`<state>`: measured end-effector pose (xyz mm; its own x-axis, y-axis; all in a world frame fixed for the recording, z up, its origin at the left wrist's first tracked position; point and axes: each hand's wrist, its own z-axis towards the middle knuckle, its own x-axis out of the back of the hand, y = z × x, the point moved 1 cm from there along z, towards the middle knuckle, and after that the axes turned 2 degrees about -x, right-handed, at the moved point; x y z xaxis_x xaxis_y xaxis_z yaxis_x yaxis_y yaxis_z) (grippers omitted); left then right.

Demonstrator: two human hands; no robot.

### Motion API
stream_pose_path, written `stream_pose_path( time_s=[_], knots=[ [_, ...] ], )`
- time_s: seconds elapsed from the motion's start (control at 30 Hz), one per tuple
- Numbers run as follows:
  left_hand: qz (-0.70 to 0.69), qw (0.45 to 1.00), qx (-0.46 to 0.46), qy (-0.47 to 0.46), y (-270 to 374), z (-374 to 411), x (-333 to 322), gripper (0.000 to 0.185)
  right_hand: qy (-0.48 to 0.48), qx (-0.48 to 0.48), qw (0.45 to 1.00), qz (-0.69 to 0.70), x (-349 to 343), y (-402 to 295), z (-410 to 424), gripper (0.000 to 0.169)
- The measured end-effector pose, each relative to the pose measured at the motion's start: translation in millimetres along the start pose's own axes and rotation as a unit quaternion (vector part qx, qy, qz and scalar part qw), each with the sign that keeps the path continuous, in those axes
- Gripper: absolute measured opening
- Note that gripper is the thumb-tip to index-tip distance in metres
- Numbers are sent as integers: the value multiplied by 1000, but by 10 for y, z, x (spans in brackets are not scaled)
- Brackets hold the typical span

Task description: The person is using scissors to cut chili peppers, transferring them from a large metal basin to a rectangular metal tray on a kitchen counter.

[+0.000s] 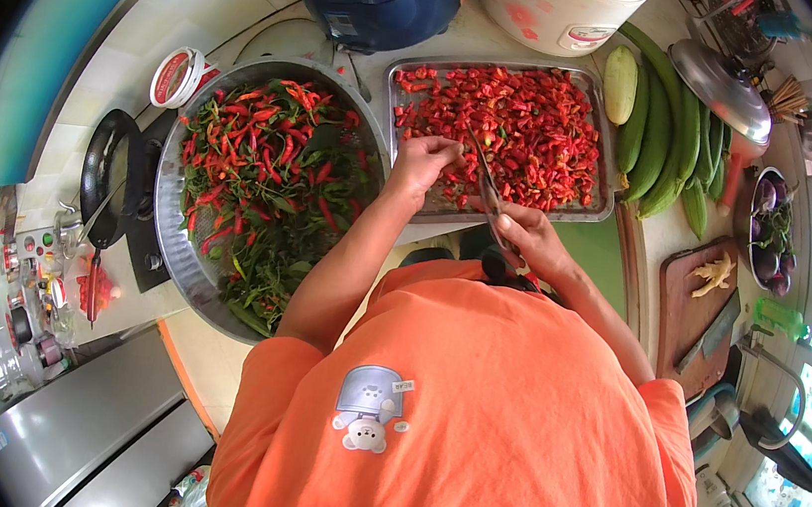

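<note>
My right hand grips dark-handled scissors, their blades pointing away from me over the metal tray. Cut red chili pieces cover most of that tray. Close to the blades, my left hand hovers over the tray's near left part with thumb and fingertips pinched together. Whether a chili is between those fingertips is hidden. Left of the tray stands a big round metal basin, holding whole red chilies at the back and green leafy stems towards me.
Behind the tray are a blue cooker and a white rice cooker. Green gourds lie to its right. Farther right are a bowl of eggplants and a cutting board bearing ginger and a cleaver. A black pan sits left.
</note>
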<state>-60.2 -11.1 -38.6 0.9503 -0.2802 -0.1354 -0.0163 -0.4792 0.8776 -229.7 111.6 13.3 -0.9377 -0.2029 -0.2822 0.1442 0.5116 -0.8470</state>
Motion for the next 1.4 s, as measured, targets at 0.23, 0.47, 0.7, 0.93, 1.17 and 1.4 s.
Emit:
stream_pose_path(
  time_s=[0.23, 0.47, 0.7, 0.93, 1.17, 1.4],
  knots=[
    [93, 994, -45, -18, -11, 41, 6, 17, 23, -28, 998, -54, 27, 152, 76, 37],
    [83, 996, -33, -10, -11, 35, -7, 13, -10, 20, 998, 59, -30, 56, -23, 41],
    [253, 959, -123, -40, -35, 98, -9, 13, 0, -45, 999, 0, -14, 88, 8, 34],
    [257, 949, -183, 15, 353, -91, 296, 13, 31, -44, 998, -31, 65, 97, -26, 23],
    [556, 824, -19, -108, 509, -1105, 1536, 17, 87, -23, 993, 76, 249, 246, -91, 24],
    [542, 816, -91, 182, 197, -1090, 1835, 15, 99, -32, 989, 102, 104, 282, 17, 25]
  ],
)
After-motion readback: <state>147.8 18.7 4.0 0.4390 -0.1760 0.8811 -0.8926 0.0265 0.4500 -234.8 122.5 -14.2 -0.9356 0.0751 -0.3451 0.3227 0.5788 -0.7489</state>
